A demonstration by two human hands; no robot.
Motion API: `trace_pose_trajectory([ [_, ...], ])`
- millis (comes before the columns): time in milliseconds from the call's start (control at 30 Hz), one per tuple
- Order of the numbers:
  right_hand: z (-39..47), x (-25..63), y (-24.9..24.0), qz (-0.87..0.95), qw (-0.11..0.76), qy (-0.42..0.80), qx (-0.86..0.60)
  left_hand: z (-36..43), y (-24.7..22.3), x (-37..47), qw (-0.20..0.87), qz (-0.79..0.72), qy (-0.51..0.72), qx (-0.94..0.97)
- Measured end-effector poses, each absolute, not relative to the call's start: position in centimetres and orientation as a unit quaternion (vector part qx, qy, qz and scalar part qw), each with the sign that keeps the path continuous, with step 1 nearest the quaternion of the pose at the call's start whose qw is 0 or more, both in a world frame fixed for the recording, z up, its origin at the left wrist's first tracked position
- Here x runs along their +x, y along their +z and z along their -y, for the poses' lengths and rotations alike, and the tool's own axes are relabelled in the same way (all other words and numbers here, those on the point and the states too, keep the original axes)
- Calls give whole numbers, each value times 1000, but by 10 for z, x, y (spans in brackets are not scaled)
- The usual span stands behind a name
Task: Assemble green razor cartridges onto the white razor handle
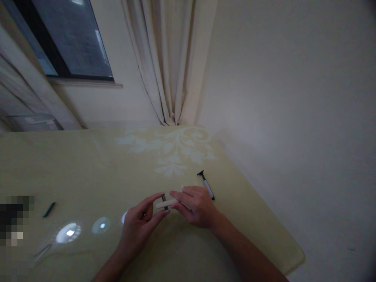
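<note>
My left hand pinches a small dark razor head by its two ends, between thumb and forefinger. A pale, flat stick with a rounded end lies across the razor head's middle. My right hand grips this stick; its far part is hidden by the fingers, so its exact kind does not show. Just beyond my right hand, a razor with a black head and a grey-and-black handle rests on the table.
The yellowish table has a white floral pattern and a right edge along the wall. At left lie a small dark green bar and thin tweezers-like metal prongs. A blurred-out patch covers the far left. Curtains hang behind.
</note>
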State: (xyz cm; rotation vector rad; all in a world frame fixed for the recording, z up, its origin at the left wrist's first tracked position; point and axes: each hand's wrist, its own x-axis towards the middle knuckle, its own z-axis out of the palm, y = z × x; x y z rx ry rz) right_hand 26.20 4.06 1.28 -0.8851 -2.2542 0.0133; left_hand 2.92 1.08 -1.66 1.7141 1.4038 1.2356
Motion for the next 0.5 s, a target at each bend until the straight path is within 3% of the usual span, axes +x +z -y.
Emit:
trace_pose_trajectory([
  [500, -43, 265, 14, 851, 372, 1, -370, -11, -22, 28, 304, -529, 464, 643],
])
